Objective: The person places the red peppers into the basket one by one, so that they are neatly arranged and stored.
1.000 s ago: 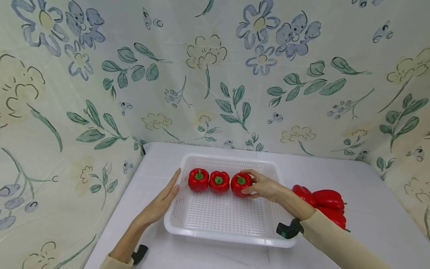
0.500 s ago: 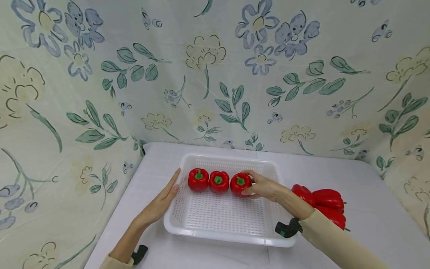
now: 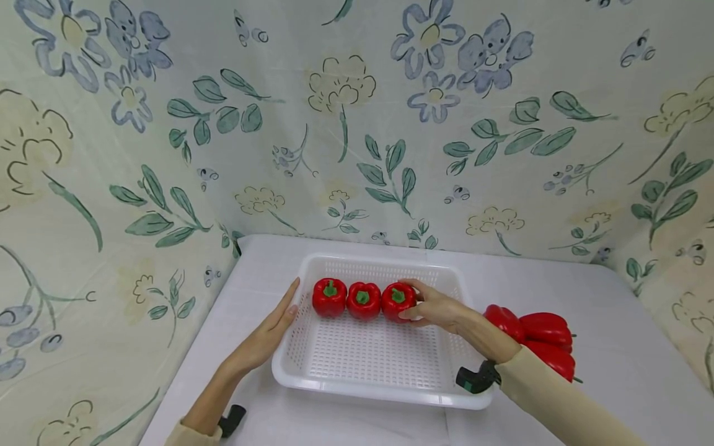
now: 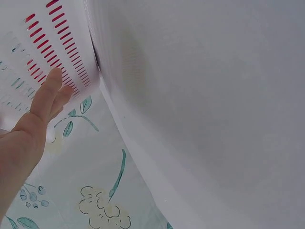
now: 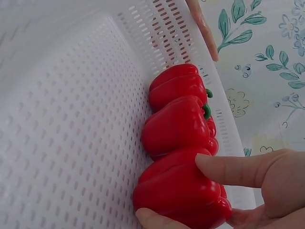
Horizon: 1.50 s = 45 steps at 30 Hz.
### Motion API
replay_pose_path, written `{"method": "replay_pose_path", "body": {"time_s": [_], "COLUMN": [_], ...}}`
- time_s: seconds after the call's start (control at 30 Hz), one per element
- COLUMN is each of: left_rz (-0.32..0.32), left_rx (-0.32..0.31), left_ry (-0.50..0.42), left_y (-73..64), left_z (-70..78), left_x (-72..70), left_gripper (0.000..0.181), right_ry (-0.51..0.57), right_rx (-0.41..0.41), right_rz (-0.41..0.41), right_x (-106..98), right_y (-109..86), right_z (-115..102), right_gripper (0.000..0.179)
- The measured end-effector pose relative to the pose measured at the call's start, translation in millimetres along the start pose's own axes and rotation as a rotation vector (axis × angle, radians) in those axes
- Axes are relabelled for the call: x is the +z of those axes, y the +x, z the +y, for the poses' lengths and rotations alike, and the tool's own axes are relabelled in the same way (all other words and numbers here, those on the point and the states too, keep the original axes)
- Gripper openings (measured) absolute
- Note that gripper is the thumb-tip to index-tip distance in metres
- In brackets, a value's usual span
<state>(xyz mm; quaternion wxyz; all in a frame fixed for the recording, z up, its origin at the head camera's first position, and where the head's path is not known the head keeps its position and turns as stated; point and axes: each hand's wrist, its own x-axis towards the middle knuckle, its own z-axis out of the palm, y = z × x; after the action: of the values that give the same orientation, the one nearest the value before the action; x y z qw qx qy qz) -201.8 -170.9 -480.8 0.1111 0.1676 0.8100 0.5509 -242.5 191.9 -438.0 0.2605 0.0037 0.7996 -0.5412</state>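
Observation:
Three red bell peppers with green stems stand in a row along the far side of a white perforated basket [image 3: 385, 399]. My right hand [image 3: 437, 306] grips the rightmost bell pepper [image 3: 395, 300], thumb on the near side and fingers around the far side. That pepper sits right beside the middle bell pepper [image 3: 364, 301]; the left bell pepper [image 3: 329, 298] is by the basket's left end. In the right wrist view, the thumb [image 5: 233, 169] presses the held pepper's side. My left hand [image 3: 262, 341] rests with straight fingers against the basket's outer left wall, seen also in the left wrist view.
Several more red bell peppers [image 3: 543, 331] lie on the white table [image 3: 608, 347] right of the basket, partly hidden by my right forearm. Behind and to the left hangs a floral curtain [image 3: 334, 136]. A dark wrist camera [image 3: 478, 378] on my right arm overlaps the basket's front right corner.
My right hand has shifted the held bell pepper slightly left and back, closing the small gap to the middle one. My left hand stays against the basket wall.

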Motion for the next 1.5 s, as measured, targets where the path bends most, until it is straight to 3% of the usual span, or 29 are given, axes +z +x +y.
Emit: {"method": "replay_pose_path", "body": {"time_s": [0.27,0.57,0.77,1.0,1.23,1.5], "left_rz": [-0.004,-0.018,-0.032,-0.025,-0.020,0.004], "left_rx": [0.008,0.011,0.001,0.005,-0.007,-0.021], "left_ry": [0.004,-0.005,-0.010,-0.003,-0.001,-0.005], "left_y": [1.3,3.7,4.4,5.2,3.8,-1.2], "left_z": [1.0,2.8,2.6,4.6,5.5,3.7], "left_x": [1.7,1.6,2.9,4.9,3.3,-0.7], "left_gripper": [0.061,0.061,0.061,0.061,0.061,0.061], "right_ry": [0.017,-0.088,-0.153,-0.215,-0.270,-0.306], "right_rx": [0.015,0.056,0.006,-0.105,-0.169,-0.144], "right_rz": [0.002,0.030,0.053,0.125,0.266,0.309], "right_x": [-0.8,-1.8,-12.7,-45.2,-84.3,-107.2], "right_y": [-3.5,-13.4,-40.4,-85.0,-119.3,-132.5], "right_z": [-1.4,-11.1,-22.6,-37.1,-19.5,17.1], "right_gripper": [0.085,0.092,0.093,0.100,0.102,0.098]}}
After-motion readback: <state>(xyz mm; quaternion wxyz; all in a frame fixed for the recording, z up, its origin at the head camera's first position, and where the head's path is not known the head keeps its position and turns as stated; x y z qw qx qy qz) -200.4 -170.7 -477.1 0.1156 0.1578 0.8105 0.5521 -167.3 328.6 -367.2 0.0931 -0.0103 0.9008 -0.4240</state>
